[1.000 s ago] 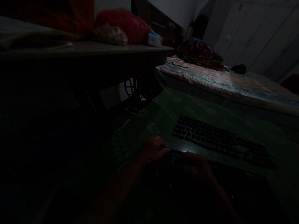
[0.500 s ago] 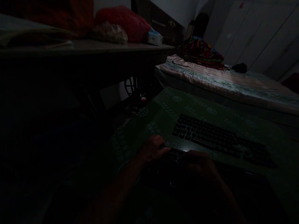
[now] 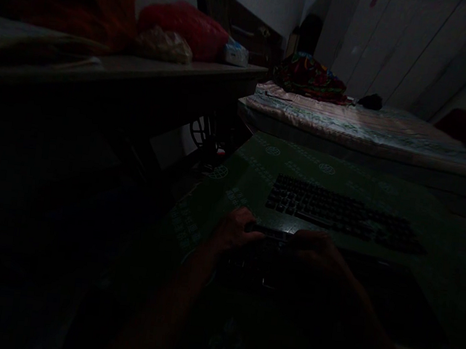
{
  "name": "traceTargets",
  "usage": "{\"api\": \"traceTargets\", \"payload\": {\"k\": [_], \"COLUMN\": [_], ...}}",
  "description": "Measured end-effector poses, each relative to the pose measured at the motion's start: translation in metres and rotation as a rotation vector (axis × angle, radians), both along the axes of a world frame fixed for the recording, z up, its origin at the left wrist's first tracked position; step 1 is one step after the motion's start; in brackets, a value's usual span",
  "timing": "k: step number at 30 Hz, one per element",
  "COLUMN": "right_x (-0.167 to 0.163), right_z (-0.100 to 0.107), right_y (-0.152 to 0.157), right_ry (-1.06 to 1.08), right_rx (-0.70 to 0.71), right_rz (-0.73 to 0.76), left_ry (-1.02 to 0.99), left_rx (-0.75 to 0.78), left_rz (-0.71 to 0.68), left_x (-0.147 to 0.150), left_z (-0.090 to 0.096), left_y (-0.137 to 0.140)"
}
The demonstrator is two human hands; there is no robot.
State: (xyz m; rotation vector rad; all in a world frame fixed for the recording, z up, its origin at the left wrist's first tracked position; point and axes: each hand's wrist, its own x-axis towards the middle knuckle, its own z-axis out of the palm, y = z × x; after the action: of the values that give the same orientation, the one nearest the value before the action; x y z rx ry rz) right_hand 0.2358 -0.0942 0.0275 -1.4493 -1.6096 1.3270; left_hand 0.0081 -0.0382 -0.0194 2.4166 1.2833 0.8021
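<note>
A dark keyboard body (image 3: 395,294) lies on the green board (image 3: 195,220) in front of me, with few details visible in the low light. My left hand (image 3: 236,227) is closed at its far left edge, the thumb along the rim. Close to its right, my right hand (image 3: 312,252) is curled over the same body with the fingers bent. Whatever the right fingers pinch is lost in shadow. Beyond both hands, rows of black keycaps (image 3: 337,210) are laid out in keyboard order, a long space bar at the near side.
To the left stands a table (image 3: 152,73) holding a red plastic bag (image 3: 185,28), a smaller pale bag (image 3: 165,45) and a small packet (image 3: 236,54). A bed (image 3: 326,115) with a patterned blanket (image 3: 312,80) is behind the board. The near left is very dark.
My right hand has turned and risen slightly over the keyboard body, its fingers more curled. My left hand keeps its place at the edge. The whole view has shifted slightly.
</note>
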Motion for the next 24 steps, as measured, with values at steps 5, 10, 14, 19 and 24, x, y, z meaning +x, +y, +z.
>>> {"api": "traceTargets", "payload": {"k": [5, 10, 14, 19, 24], "right_x": [0.001, -0.001, 0.010, 0.005, -0.009], "right_z": [0.003, 0.004, 0.011, 0.011, 0.005], "right_y": [-0.001, -0.001, 0.001, -0.003, -0.008], "right_ry": [0.008, 0.047, -0.026, 0.027, 0.033], "right_rx": [-0.005, -0.030, -0.026, 0.019, 0.000], "right_rz": [-0.031, -0.026, -0.029, -0.028, 0.043], "left_ry": [-0.016, -0.005, 0.005, 0.006, 0.013], "left_rx": [-0.004, -0.008, -0.004, -0.010, -0.008], "left_rz": [0.002, 0.015, 0.023, 0.030, 0.045], "left_x": [0.000, 0.000, 0.001, 0.001, 0.001], "left_z": [-0.004, -0.003, -0.002, 0.000, 0.002], "left_y": [0.002, 0.001, 0.001, 0.001, 0.001]}}
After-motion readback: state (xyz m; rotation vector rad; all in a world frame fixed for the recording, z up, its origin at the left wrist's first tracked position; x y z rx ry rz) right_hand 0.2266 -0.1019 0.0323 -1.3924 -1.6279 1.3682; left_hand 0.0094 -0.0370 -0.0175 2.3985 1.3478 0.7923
